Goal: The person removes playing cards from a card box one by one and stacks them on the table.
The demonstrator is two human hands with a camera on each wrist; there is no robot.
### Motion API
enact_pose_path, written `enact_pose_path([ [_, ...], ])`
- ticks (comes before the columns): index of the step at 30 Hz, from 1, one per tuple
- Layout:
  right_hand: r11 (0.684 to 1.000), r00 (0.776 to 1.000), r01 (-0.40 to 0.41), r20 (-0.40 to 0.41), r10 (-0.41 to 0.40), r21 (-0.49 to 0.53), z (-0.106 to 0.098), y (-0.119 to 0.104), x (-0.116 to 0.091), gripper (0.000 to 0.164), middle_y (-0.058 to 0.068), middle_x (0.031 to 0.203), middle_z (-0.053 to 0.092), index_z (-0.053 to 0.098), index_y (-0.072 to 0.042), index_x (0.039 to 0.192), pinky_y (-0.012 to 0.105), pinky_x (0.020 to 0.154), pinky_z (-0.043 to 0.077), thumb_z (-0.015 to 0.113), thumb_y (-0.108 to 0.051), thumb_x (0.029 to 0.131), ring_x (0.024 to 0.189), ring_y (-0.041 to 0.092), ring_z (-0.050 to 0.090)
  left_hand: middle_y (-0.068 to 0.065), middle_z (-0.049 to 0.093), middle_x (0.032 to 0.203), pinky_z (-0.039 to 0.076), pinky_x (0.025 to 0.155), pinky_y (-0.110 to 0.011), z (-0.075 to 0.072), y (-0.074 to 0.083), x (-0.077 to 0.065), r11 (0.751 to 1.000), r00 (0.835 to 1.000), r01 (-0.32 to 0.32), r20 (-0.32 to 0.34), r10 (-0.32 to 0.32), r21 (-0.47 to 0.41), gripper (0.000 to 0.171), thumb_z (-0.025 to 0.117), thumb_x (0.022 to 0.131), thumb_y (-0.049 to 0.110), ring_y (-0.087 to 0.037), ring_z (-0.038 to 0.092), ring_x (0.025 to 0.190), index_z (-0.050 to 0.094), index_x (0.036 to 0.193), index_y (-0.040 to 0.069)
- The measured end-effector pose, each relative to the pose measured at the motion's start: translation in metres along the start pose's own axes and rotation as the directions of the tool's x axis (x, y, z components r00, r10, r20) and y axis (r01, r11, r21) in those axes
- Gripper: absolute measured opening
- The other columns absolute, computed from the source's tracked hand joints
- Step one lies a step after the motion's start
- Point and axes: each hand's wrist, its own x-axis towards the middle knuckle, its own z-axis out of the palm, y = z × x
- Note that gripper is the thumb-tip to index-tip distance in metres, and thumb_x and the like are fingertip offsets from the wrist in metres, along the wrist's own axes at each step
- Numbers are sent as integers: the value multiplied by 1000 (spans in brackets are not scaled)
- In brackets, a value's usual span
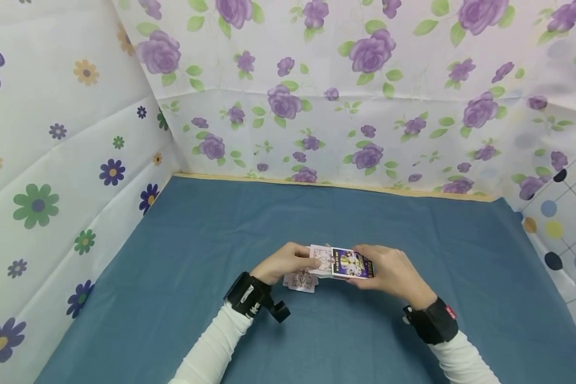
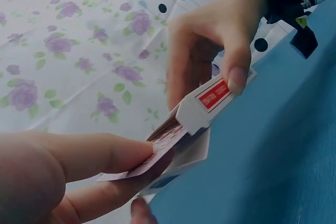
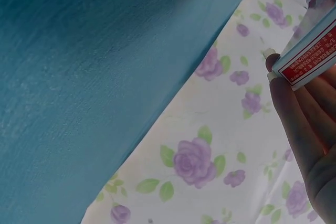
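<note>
My right hand grips a purple playing-card box by its right end, above the table. At the box's left mouth, my left hand pinches playing cards between thumb and fingers. In the left wrist view those cards lie partly inside the open box, beside a white flap. Beneath the left hand, more patterned cards lie on the cloth. The right wrist view shows only the end of the box and the fingers around it.
A blue cloth covers the table. Floral sheeting hangs along the back, flower-print sheeting along the left, and dotted sheeting on the right. Both wrists wear black camera straps.
</note>
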Motion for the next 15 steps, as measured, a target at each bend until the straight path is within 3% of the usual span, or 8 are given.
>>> enact_pose_path([
  [5,1000,1000,-5,-5,5,1,1,1,-1,67,9,107,72,67,-9,119,36,71,54,83,-50,69,90,20,69,-3,65,88,53,76,-32,-5,0,-10,990,1000,4,13,-2,-143,28,54,98,11,-9,61,72,63,120,-4],
  [8,1000,1000,-9,-7,9,1,2,2,-1,67,8,106,72,67,-9,119,35,69,54,83,-50,69,89,19,69,-5,68,89,53,91,-41,-8,0,-14,972,1000,-14,-10,12,-233,31,50,100,8,-10,70,79,57,126,-6],
  [12,1000,1000,-12,-15,12,11,2,3,0,66,8,106,72,67,-9,119,34,68,53,84,-49,69,88,18,69,-1,67,81,49,97,-46,-10,0,-15,953,993,-64,-114,31,-298,29,52,97,6,-10,69,81,56,123,-8],
  [15,1000,1000,-11,-14,12,17,2,2,0,66,8,106,72,67,-9,119,35,69,53,84,-48,68,88,19,69,0,66,86,48,98,-46,-11,-1,-14,939,979,-93,-200,26,-331,29,55,96,5,-10,68,83,56,122,-7],
])
